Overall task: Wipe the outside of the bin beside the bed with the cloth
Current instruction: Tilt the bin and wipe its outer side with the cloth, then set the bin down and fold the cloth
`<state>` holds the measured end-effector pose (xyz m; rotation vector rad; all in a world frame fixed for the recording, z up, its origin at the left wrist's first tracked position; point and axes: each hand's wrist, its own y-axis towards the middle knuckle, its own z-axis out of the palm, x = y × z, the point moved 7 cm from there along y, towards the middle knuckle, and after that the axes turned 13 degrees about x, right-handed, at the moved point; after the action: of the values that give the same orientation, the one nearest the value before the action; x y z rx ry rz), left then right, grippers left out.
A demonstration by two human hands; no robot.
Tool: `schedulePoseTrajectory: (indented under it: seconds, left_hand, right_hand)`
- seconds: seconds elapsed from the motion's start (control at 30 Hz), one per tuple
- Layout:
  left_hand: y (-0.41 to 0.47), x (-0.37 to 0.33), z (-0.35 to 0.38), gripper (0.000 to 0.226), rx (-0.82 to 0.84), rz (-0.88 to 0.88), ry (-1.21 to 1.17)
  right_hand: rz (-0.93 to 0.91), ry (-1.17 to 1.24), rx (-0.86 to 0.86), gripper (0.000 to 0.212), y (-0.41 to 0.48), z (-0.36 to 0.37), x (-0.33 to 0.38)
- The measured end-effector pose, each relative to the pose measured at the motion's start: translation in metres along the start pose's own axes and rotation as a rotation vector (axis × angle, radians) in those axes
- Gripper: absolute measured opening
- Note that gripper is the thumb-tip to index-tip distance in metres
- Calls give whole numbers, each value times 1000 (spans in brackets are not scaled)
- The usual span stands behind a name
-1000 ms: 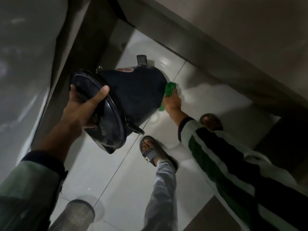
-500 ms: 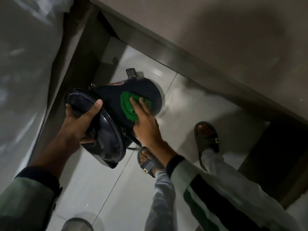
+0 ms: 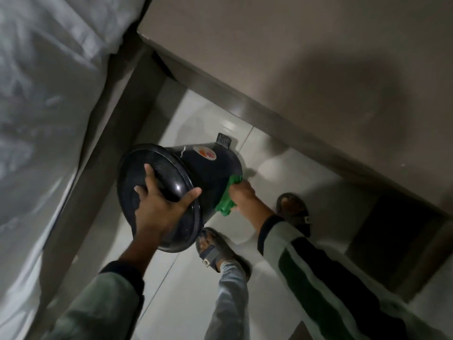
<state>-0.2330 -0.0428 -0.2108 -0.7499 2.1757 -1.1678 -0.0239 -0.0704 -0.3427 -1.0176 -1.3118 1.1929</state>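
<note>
Left hand clamps tilted bin's lid | right hand presses cloth on side | turn bin, overlap strokes

Floor: glossy pale tiles, thin grout lines, centre to 6 o'clock. Bed: white sheet over dark frame, 9 o'clock. Wall: plain beige, grey skirting, 12 to 3 o'clock. Dim light.

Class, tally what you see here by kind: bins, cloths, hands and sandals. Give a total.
Bin: 1
Cloth: 1
Hands: 2, left hand and right hand
Sandals: 2, left sandal and right sandal
Total: 6
</note>
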Motion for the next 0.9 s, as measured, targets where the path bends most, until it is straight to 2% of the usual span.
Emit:
schedulePoseTrajectory:
  seconds: [0.07,0.13,0.27,0.4,0.47,0.5,0.57,0.63,0.7,0.73,0.83,0.9]
  left_hand:
    - [-12,-22,23,131,4,3,67]
    - [-21,-43,54,122,42,8,87]
    - [-25,-84,111,106,167,28,30]
    - [-17,-119,132,95,263,-18,-15]
    - [-24,-127,123,88,210,-58,-32]
    - [-30,-134,115,80,148,-20,-58]
    - [-49,-157,103,56,85,162,-211]
    - [-74,-185,110,50,306,237,-567]
    - [-91,-216,110,45,470,244,-832]
    - [-92,-227,106,41,456,245,-901]
    - [-90,-259,101,38,356,260,-902]
    - [-87,-280,109,35,349,304,-842]
  right_hand:
    - [-97,-99,-22,44,-28,-22,7]
    - [-233,-257,-149,38,-58,-56,20]
    - [-384,-472,-358,34,-104,-119,35]
    - [-512,-457,-404,25,-128,-155,36]
    - [-579,-458,-414,26,-143,-162,38]
    - [-625,-456,-419,30,-152,-162,41]
    - [-719,-492,-475,39,-172,-159,49]
    - [-795,-589,-550,48,-197,-153,61]
    - [-863,-613,-499,51,-218,-155,75]
    - [-893,-558,-424,50,-225,-159,81]
    - [-969,-318,-322,38,-243,-195,96]
    - [-976,-373,-341,26,-246,-209,109]
